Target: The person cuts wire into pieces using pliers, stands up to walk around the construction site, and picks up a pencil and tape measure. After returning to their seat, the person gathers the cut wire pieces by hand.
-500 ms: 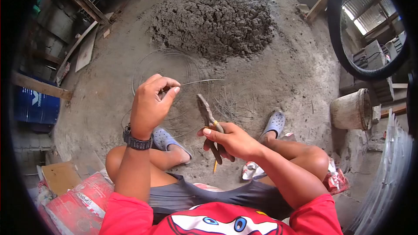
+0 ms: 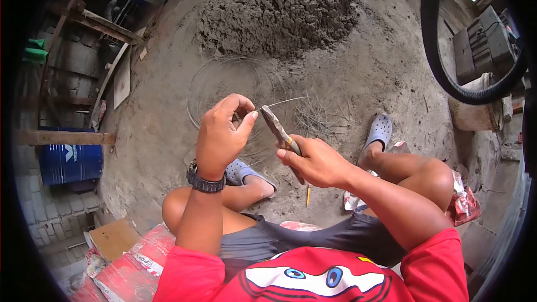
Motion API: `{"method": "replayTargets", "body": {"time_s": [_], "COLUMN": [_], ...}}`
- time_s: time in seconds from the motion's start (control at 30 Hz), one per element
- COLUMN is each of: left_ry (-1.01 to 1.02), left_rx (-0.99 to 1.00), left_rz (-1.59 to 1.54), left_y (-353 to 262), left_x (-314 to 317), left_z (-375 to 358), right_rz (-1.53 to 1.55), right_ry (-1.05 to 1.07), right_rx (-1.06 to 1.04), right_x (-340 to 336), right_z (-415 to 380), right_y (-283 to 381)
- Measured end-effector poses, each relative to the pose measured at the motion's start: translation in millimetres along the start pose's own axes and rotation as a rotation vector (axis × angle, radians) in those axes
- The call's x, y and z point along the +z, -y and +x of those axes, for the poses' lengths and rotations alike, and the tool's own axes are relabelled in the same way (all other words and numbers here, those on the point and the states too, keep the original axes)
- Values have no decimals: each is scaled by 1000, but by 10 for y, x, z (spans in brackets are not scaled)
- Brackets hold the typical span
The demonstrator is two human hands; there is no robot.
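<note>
My left hand [image 2: 225, 132] pinches a thin metal wire [image 2: 290, 100] between thumb and fingers; its free end sticks out to the right. In my right hand [image 2: 320, 162] I grip a pair of worn pliers [image 2: 278, 127] by the handles. The jaws of the pliers meet the wire just beside my left fingertips. Whether the jaws are fully closed on it is too small to tell. Behind my hands a loose wire coil [image 2: 193, 92] lies on the floor, and right of it is a scatter of cut wire pieces [image 2: 321, 116].
A mound of wet mortar [image 2: 279, 11] rises beyond the wire. At left stand a blue drum [image 2: 71, 162] and a wooden beam [image 2: 64, 137]. A dirty bucket [image 2: 475, 109] is at right. Red cement bags [image 2: 131, 271] lie lower left, and a yellow pencil [image 2: 307, 196] is on the floor.
The pliers have come up to the wire beside my left fingertips; before, they were apart from it. The camera view has shifted, so the surroundings sit differently in the picture.
</note>
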State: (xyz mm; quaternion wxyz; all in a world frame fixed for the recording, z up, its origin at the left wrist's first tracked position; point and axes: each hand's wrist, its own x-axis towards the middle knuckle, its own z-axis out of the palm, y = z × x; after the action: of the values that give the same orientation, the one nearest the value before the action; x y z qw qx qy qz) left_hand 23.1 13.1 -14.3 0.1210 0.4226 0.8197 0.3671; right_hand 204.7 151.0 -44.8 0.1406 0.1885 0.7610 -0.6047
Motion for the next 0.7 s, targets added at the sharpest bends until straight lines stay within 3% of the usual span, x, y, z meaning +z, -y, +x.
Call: {"method": "replayTargets", "body": {"time_s": [0.1, 0.2, 0.27, 0.7], "left_ry": [6, 8, 38, 42], "left_rx": [-51, 73, -1, -25], "left_rz": [-6, 119, 111, -1], "left_y": [-4, 81, 66, 20], "left_x": [17, -2, -12, 136], "left_z": [3, 20, 22, 0], "right_rz": [-117, -88, -112, -189], "right_ry": [-53, -117, -129, -120], "right_rx": [4, -20, -32, -68], "right_x": [-16, -13, -5, -32], "right_z": [-21, -17, 2, -39], "right_y": [17, -16, -74, -65]}}
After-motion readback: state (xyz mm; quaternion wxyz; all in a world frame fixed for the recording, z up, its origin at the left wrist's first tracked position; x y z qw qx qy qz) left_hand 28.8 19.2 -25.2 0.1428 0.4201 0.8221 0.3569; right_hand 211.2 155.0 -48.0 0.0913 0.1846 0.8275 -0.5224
